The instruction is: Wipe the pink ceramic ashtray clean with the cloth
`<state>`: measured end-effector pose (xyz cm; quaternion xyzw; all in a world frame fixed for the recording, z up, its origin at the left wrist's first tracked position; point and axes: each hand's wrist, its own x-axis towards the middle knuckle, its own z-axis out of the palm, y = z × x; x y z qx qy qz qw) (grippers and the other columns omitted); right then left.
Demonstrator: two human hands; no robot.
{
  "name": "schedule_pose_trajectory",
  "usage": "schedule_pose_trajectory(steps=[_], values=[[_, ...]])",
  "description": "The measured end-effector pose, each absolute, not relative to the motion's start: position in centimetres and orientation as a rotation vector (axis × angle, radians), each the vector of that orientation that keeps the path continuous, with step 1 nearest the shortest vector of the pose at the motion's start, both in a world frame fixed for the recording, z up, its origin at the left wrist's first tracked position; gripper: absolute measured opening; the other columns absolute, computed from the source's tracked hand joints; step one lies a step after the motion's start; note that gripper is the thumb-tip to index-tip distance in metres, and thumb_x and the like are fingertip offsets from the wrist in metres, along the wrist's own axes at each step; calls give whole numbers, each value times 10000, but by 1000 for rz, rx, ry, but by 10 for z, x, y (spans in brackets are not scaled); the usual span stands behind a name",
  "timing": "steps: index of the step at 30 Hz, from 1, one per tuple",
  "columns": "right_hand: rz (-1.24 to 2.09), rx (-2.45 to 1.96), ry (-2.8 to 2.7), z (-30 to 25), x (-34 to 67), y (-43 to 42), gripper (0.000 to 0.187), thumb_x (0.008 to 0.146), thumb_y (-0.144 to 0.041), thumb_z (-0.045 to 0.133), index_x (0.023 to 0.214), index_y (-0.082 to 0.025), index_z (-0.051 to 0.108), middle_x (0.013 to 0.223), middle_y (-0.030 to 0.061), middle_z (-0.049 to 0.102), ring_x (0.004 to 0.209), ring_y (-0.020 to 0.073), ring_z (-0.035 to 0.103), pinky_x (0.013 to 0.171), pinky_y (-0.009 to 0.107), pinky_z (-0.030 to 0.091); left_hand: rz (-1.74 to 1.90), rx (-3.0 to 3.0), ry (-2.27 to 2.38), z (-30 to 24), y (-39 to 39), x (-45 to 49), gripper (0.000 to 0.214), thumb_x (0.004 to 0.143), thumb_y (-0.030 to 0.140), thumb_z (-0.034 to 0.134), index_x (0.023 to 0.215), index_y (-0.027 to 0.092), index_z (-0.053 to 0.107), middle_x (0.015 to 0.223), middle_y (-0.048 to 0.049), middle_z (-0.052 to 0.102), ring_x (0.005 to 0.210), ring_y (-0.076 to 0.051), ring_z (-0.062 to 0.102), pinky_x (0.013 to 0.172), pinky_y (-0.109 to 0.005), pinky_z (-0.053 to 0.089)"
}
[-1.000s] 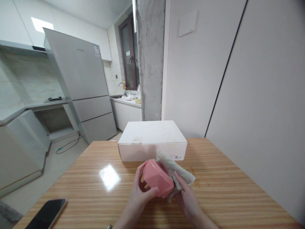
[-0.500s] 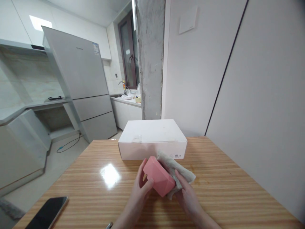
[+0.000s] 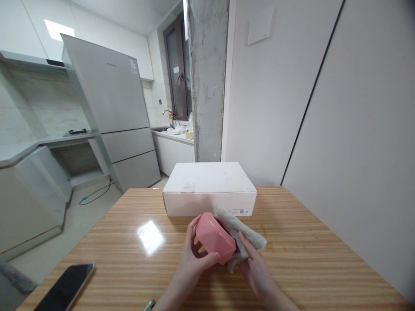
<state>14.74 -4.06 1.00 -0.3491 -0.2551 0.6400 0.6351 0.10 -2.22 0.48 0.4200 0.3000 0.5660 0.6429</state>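
Note:
A pink faceted bowl (image 3: 216, 236) is held on its side above the wooden table (image 3: 304, 255), its opening turned left. My left hand (image 3: 193, 263) grips it, thumb on the outside and fingers curled inside the rim. My right hand (image 3: 256, 271) presses a beige-grey cloth (image 3: 241, 231) against the bowl's right side, with its fingers closed on the cloth. Part of the cloth is hidden behind the bowl.
A closed white cardboard box (image 3: 209, 186) lies on the table just behind the hands. A dark phone (image 3: 65, 287) lies face up at the near left corner. Beyond the table stand a concrete pillar (image 3: 207, 82), a grey fridge (image 3: 113, 112) and a kitchen counter with a sink (image 3: 171, 134).
The bowl has been turned a little in my left hand, whose thumb and fingers have shifted their grip. The cloth stays against its right side. The view has shifted slightly.

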Motion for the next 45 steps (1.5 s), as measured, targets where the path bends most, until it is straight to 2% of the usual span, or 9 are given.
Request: schedule_pose_trajectory(steps=[5,10,14,19,24,30,36,40,45], values=[[1466,-771,-580,13,146,-41,376,646,-492,810,828,-166,769,638,33,732,474,147,597,379,218,411,1267,964,614,10,-29,2,1026,476,247,896,1364,346,392,1334,-103,531,1078,-284,588,832,-330,514],[1447,-764,-566,17,147,-39,388,613,-490,822,799,-155,765,770,77,772,600,214,682,377,234,417,1192,867,579,13,-24,-5,567,783,436,694,1308,327,510,1422,-95,464,1109,-273,568,851,-365,509],[1431,-767,-591,19,147,-38,385,603,-504,824,775,-165,761,831,95,775,719,255,708,489,274,501,1203,798,595,12,-23,-4,758,709,424,772,1382,337,435,1439,-114,440,1148,-302,544,832,-355,512],[1410,-761,-577,20,149,-39,341,571,-485,854,752,-207,773,816,68,778,790,251,703,671,304,551,1188,810,594,10,-24,-2,732,655,435,803,1303,253,517,1254,-138,577,1053,-275,584,793,-321,504],[1466,-751,-582,18,149,-41,384,650,-495,805,873,-184,770,906,82,777,795,256,710,702,327,565,1291,909,706,4,-18,-3,853,503,389,869,1255,266,486,1122,-108,641,919,-247,615,739,-303,498],[1524,-752,-498,23,147,-43,416,599,-459,846,884,-167,763,929,85,778,932,273,706,796,322,564,1364,868,782,-3,-12,-7,763,550,447,801,1228,226,528,1011,-79,666,813,-213,613,631,-257,476],[1352,-841,-407,12,151,-35,406,590,-460,850,876,-188,755,815,57,784,769,273,732,642,321,589,1207,526,668,-2,-14,-7,536,696,589,650,1002,149,666,778,-45,674,780,-223,626,657,-287,486],[1435,-882,-596,2,147,-37,498,618,-547,811,929,-161,763,782,98,778,779,299,728,632,321,580,1175,541,651,1,-17,-3,581,717,619,637,1079,165,655,891,-66,699,871,-249,637,710,-303,497],[1475,-877,-712,0,146,-38,509,720,-570,728,1067,-198,734,1087,82,743,1113,271,635,914,333,517,1210,873,723,5,-21,-7,584,738,483,704,1255,260,550,1225,-80,617,899,-211,615,650,-245,481]])
